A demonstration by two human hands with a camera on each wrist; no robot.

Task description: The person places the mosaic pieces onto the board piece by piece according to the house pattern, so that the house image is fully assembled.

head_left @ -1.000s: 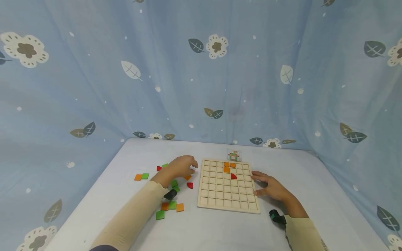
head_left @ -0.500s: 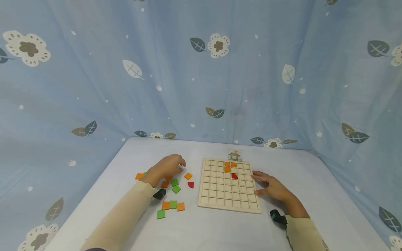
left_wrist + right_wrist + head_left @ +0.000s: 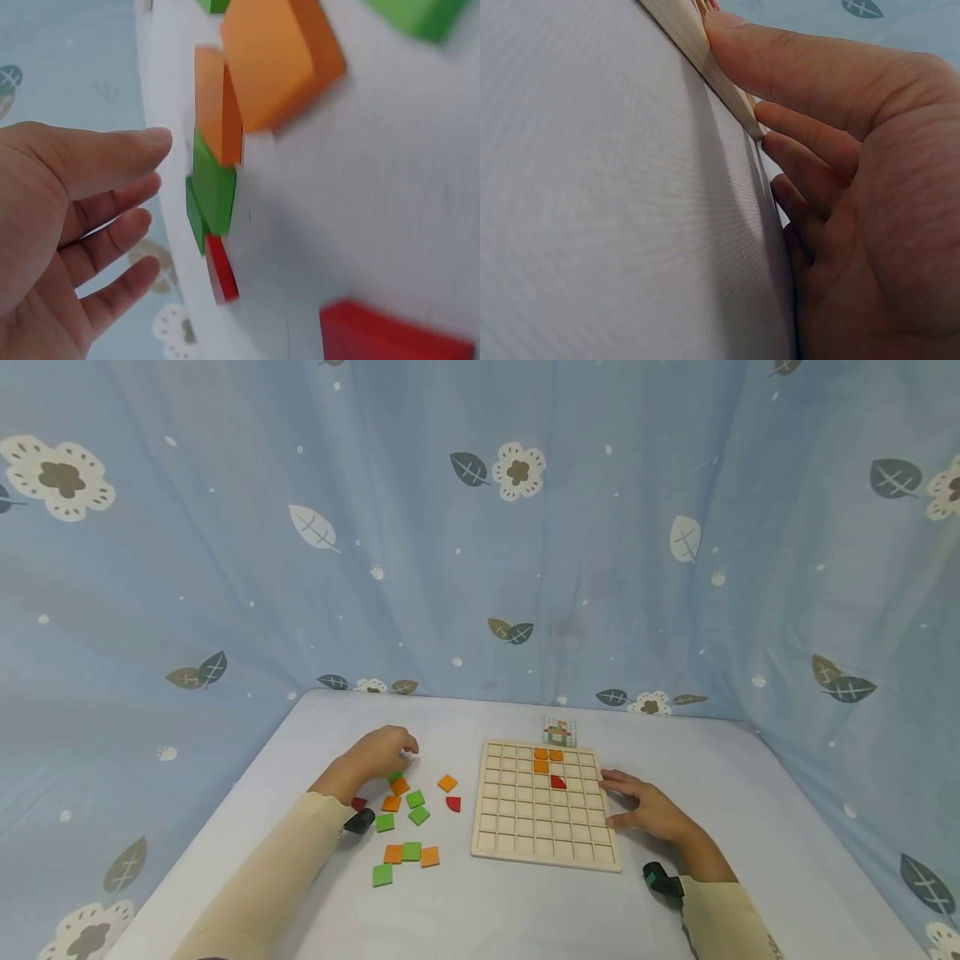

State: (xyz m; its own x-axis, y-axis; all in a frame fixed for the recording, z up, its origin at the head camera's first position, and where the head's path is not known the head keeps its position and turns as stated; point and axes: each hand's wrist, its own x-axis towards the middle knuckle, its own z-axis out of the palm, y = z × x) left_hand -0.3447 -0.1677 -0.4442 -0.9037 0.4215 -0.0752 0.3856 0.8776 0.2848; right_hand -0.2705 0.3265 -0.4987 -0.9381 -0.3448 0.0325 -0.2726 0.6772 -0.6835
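My left hand (image 3: 375, 753) hovers over loose tiles on the left, its fingers loosely bent and holding nothing. In the left wrist view, the thumb and fingers stand apart near a green tile (image 3: 214, 184), an orange tile (image 3: 270, 64) and a red tile (image 3: 221, 270). My right hand (image 3: 643, 807) rests at the right edge of a wooden grid board (image 3: 517, 827); thumb and fingertips touch its rim (image 3: 694, 56). In the grid's cells lie two rounded orange pieces (image 3: 541, 754), an orange square (image 3: 541, 767) and a red quarter-round piece (image 3: 558, 782).
A small patterned card (image 3: 559, 732) lies behind the board. Between hand and board are an orange tile (image 3: 447, 783) and a red quarter-round tile (image 3: 453, 804). Several tiles, including a green one (image 3: 382, 875), lie nearer. A blue curtain (image 3: 480, 568) hangs around the white table (image 3: 540, 918).
My left hand has moved left, away from the board, uncovering several green and orange tiles. The right hand stays at the board's edge, and the pieces on the board are unchanged.
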